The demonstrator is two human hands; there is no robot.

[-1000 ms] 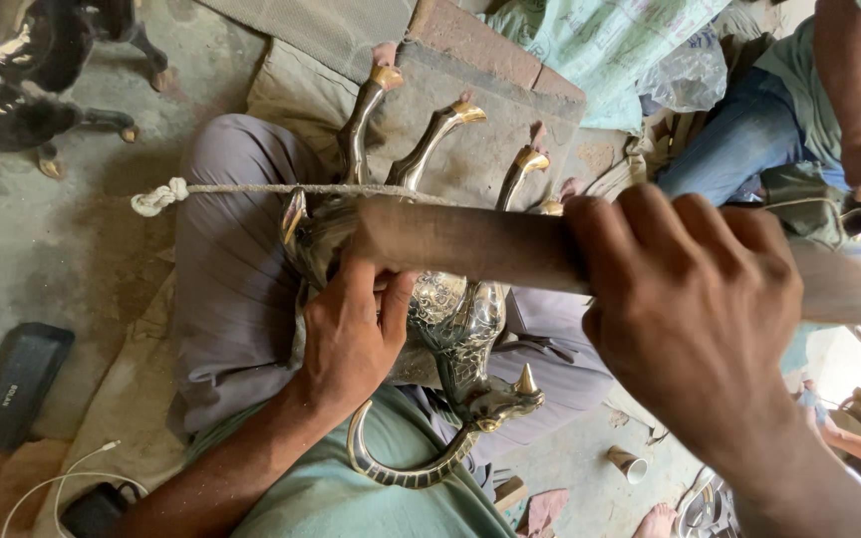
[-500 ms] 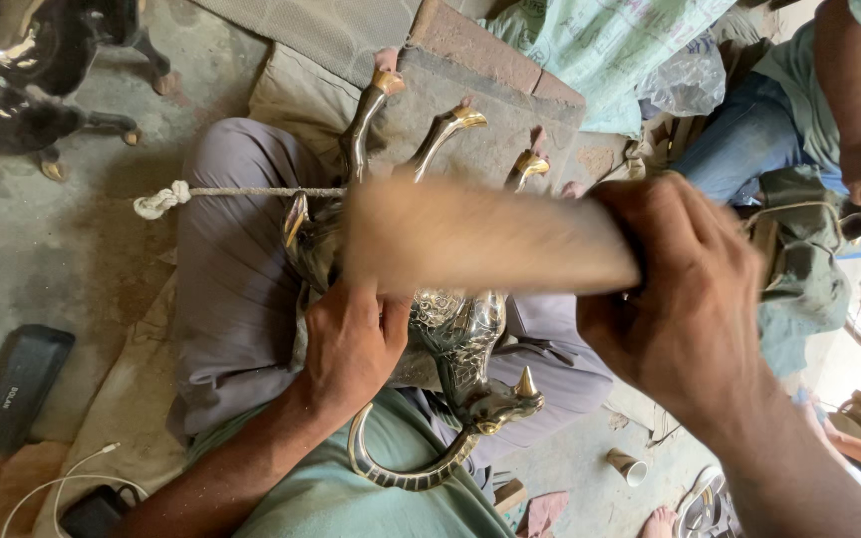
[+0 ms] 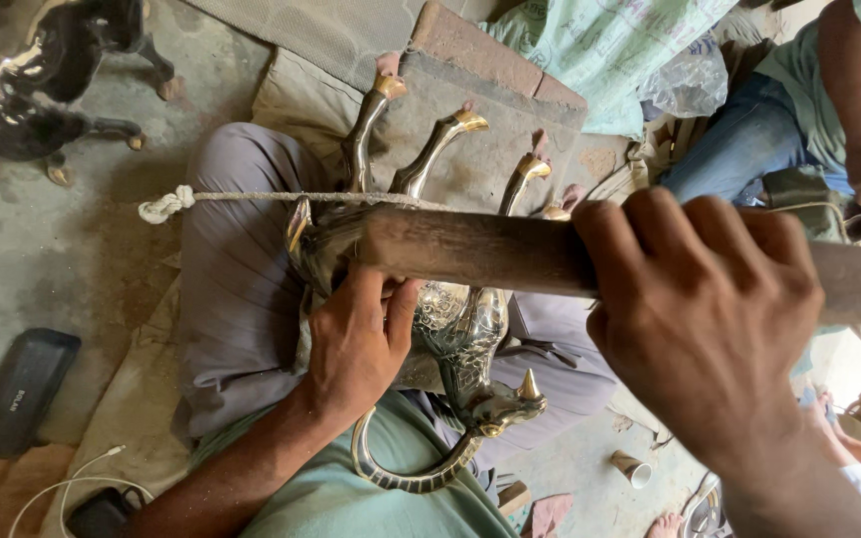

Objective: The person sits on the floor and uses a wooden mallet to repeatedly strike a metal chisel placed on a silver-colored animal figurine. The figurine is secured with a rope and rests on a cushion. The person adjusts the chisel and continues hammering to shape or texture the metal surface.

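The right hand (image 3: 705, 329) is wrapped tight around a thick wooden stick (image 3: 490, 251), fingers curled over the top, holding it level across the lap. The stick's far end lies over the body of a brass animal figure (image 3: 455, 329) — whether it touches the metal there cannot be told. The figure lies upside down on the person's thighs, its 3 visible legs (image 3: 430, 149) pointing away toward a worn cushion (image 3: 470, 149), its horned head (image 3: 505, 403) and curved trunk-like piece (image 3: 406, 478) turned toward the person's green shirt.

The left hand (image 3: 356, 344) presses flat against the figure's flank, fingers spread slightly and pointing up toward the stick, steadying the piece rather than gripping it.

A knotted cord (image 3: 251, 197) runs taut from beside the left knee to the figure's legs. On the concrete floor to the left lie a flat black case (image 3: 22, 389) and a white cable (image 3: 72, 483); a dark polished animal figure (image 3: 42, 80) stands at the upper left. At the upper right, another person's arm (image 3: 854, 90) and blue-trousered leg are in view.
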